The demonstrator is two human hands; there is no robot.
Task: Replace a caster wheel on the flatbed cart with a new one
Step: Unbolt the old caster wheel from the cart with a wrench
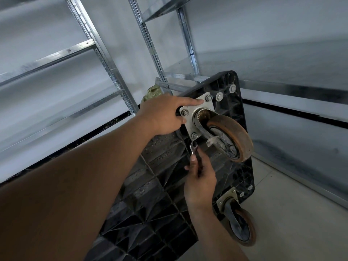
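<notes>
The black flatbed cart [160, 185] stands on its side with its ribbed underside facing me. A worn caster with a brown wheel [231, 136] is bolted to it through a square metal plate [203, 108] with nuts at the corners. My left hand [165, 113] rests on the plate's left side, index finger stretched along its top edge. My right hand [199, 178] holds a small metal wrench [194, 147], its head just below the plate's lower nut [194, 135].
A second caster [239, 223] sits at the cart's lower corner, near the pale floor [291, 213]. Metal shelving uprights [105, 59] and rails stand close behind and to the right of the cart. A crumpled greenish bundle [152, 93] lies behind the cart's top edge.
</notes>
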